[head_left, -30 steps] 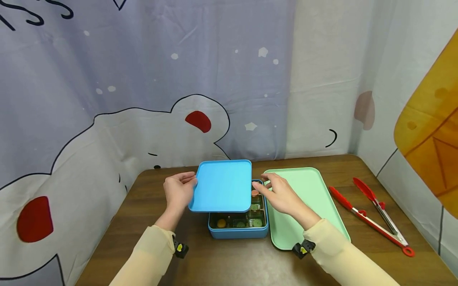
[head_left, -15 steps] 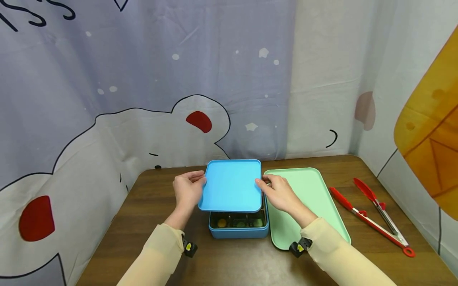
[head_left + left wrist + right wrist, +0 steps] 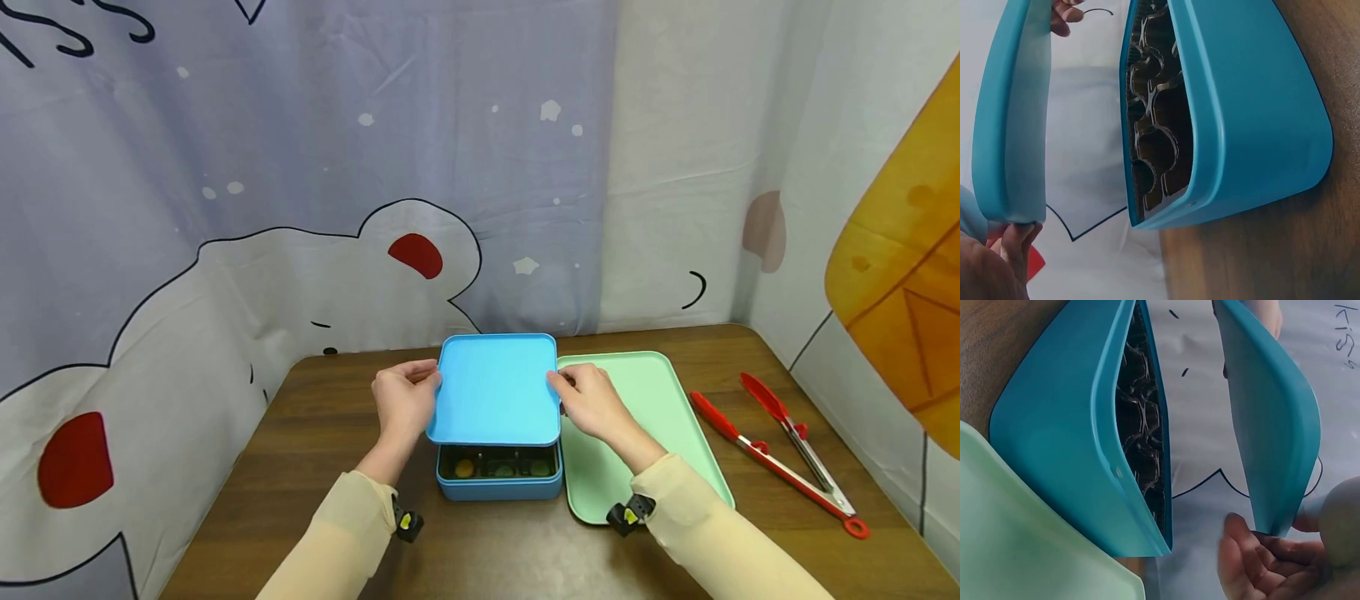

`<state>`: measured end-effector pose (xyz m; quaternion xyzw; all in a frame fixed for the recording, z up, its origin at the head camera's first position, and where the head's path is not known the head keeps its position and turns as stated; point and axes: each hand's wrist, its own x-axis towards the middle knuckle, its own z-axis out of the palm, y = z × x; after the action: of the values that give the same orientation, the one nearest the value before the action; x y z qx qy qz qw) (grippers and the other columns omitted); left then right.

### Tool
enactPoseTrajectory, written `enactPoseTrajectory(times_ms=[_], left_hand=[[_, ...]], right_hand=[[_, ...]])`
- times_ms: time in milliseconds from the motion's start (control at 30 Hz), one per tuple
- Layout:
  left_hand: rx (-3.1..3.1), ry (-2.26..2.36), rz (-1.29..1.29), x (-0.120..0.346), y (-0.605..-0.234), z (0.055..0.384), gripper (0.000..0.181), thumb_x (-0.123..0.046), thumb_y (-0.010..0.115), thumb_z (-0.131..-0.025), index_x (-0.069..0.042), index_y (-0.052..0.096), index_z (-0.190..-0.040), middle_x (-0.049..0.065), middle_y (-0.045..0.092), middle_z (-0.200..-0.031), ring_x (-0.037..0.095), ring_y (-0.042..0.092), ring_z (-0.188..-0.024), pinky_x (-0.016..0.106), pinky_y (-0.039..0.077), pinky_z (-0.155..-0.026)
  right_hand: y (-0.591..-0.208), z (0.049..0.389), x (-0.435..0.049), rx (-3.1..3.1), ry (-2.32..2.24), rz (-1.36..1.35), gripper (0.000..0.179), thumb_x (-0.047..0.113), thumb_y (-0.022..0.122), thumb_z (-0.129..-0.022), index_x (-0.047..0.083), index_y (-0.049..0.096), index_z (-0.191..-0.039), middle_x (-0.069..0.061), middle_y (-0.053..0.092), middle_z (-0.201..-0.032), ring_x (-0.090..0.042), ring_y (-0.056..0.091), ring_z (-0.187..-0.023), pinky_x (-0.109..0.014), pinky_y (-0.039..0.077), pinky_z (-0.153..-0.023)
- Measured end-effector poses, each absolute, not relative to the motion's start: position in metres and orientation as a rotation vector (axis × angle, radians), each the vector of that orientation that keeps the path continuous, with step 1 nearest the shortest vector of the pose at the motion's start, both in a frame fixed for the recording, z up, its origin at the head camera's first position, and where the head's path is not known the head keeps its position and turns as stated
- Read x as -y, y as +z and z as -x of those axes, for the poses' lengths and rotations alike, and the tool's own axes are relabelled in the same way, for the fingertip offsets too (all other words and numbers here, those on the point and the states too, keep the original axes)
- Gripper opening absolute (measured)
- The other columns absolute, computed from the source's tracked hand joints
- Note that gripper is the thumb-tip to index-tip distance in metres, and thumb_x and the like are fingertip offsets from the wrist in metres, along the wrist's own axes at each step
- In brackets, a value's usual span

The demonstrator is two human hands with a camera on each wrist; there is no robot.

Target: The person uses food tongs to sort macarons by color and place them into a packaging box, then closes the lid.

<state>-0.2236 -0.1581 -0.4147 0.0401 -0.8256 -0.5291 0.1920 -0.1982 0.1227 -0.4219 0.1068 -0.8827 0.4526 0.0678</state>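
A square blue lid is held level above a blue box, with a gap between them in both wrist views. My left hand grips the lid's left edge between thumb and fingers. On the opposite edge my right hand pinches the lid, fingers beneath and thumb at the side. Inside the box sits a clear divided insert. Small round pieces, one orange-yellow and a few green, show in its front compartments. The lid hides the rest of the inside in the head view.
A pale green tray lies on the wooden table just right of the box. Further right are red-tipped tongs, spread apart. A printed curtain hangs behind the table.
The lid has moved right, over the box. My left hand travelled with it, and my right hand, apart from the lid a second ago, has taken hold of its right edge.
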Motion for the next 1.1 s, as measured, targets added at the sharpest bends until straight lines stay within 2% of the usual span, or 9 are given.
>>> enactPoseTrajectory(times_ms=[167, 267, 400, 633, 767, 833, 900, 1033, 1100], left_hand=[[2.323, -1.457, -0.080, 0.157, -0.414, 0.220, 0.013, -0.003, 0.080, -0.095, -0.001, 0.083, -0.108, 0.008, 0.079, -0.098, 0.020, 0.077, -0.091, 0.041, 0.064, -0.080], [2.327, -1.436, -0.040, 0.159, -0.413, 0.219, 0.016, -0.004, 0.080, -0.095, 0.000, 0.082, -0.110, 0.008, 0.079, -0.100, 0.021, 0.077, -0.091, 0.042, 0.064, -0.080], [2.373, -1.363, 0.034, 0.163, -0.413, 0.218, 0.021, -0.007, 0.081, -0.095, 0.000, 0.081, -0.115, 0.008, 0.079, -0.101, 0.021, 0.077, -0.090, 0.041, 0.064, -0.080], [2.553, -1.256, 0.147, 0.170, -0.418, 0.221, 0.026, -0.018, 0.072, -0.103, 0.000, 0.077, -0.121, 0.005, 0.071, -0.084, 0.021, 0.063, -0.072, 0.033, 0.053, -0.061], [2.614, -1.419, 0.200, 0.172, -0.417, 0.222, 0.027, -0.017, 0.064, -0.108, 0.004, 0.074, -0.121, 0.007, 0.069, -0.072, 0.023, 0.065, -0.063, 0.029, 0.050, -0.054], [2.602, -1.546, 0.219, 0.172, -0.415, 0.221, 0.027, -0.014, 0.061, -0.109, 0.008, 0.070, -0.122, 0.008, 0.071, -0.072, 0.022, 0.070, -0.064, 0.029, 0.056, -0.058], [2.572, -1.664, 0.226, 0.172, -0.411, 0.220, 0.028, -0.013, 0.060, -0.110, 0.010, 0.067, -0.125, 0.011, 0.074, -0.075, 0.023, 0.074, -0.067, 0.030, 0.060, -0.062], [2.453, -1.878, 0.234, 0.171, -0.400, 0.213, 0.035, -0.022, 0.054, -0.114, 0.010, 0.064, -0.126, 0.019, 0.078, -0.091, 0.028, 0.079, -0.083, 0.034, 0.064, -0.074], [2.376, -1.948, 0.248, 0.171, -0.395, 0.210, 0.044, -0.030, 0.047, -0.116, 0.011, 0.064, -0.121, 0.023, 0.077, -0.098, 0.032, 0.079, -0.090, 0.035, 0.064, -0.078]], right_hand=[[-0.420, 0.200, -0.126, 2.658, 1.311, -0.342, 0.050, 0.015, 0.057, -0.107, 0.013, 0.045, -0.059, 0.004, 0.034, -0.053, -0.013, 0.032, -0.049, -0.030, 0.030, -0.052], [-0.419, 0.201, -0.127, 2.640, 1.318, -0.363, 0.051, 0.012, 0.056, -0.107, 0.015, 0.042, -0.058, 0.006, 0.031, -0.054, -0.012, 0.026, -0.049, -0.029, 0.026, -0.051], [-0.415, 0.199, -0.128, 2.587, 1.377, -0.386, 0.052, 0.010, 0.055, -0.108, 0.014, 0.041, -0.059, 0.006, 0.032, -0.053, -0.013, 0.028, -0.049, -0.030, 0.027, -0.051], [-0.406, 0.195, -0.129, 2.513, 1.415, -0.438, 0.052, 0.009, 0.054, -0.110, 0.016, 0.039, -0.061, 0.007, 0.030, -0.053, -0.018, 0.055, -0.059, -0.035, 0.049, -0.069], [-0.407, 0.196, -0.130, 2.486, 1.496, -0.400, 0.047, 0.011, 0.056, -0.110, 0.010, 0.053, -0.063, 0.007, 0.030, -0.052, -0.013, 0.040, -0.048, -0.027, 0.036, -0.053], [-0.406, 0.195, -0.131, 2.454, 1.572, -0.377, 0.039, 0.011, 0.057, -0.110, 0.003, 0.068, -0.073, 0.006, 0.034, -0.051, -0.012, 0.033, -0.045, -0.025, 0.027, -0.047], [-0.404, 0.194, -0.133, 2.413, 1.656, -0.373, 0.031, 0.012, 0.057, -0.110, -0.004, 0.078, -0.094, 0.003, 0.038, -0.050, -0.012, 0.033, -0.044, -0.024, 0.025, -0.044], [-0.397, 0.191, -0.137, 2.341, 1.766, -0.428, 0.034, 0.014, 0.058, -0.111, -0.011, 0.069, -0.130, -0.006, 0.055, -0.053, -0.021, 0.056, -0.047, -0.027, 0.049, -0.045], [-0.393, 0.191, -0.140, 2.328, 1.783, -0.472, 0.037, 0.015, 0.058, -0.111, -0.012, 0.066, -0.135, -0.011, 0.065, -0.061, -0.029, 0.068, -0.057, -0.033, 0.060, -0.055]])
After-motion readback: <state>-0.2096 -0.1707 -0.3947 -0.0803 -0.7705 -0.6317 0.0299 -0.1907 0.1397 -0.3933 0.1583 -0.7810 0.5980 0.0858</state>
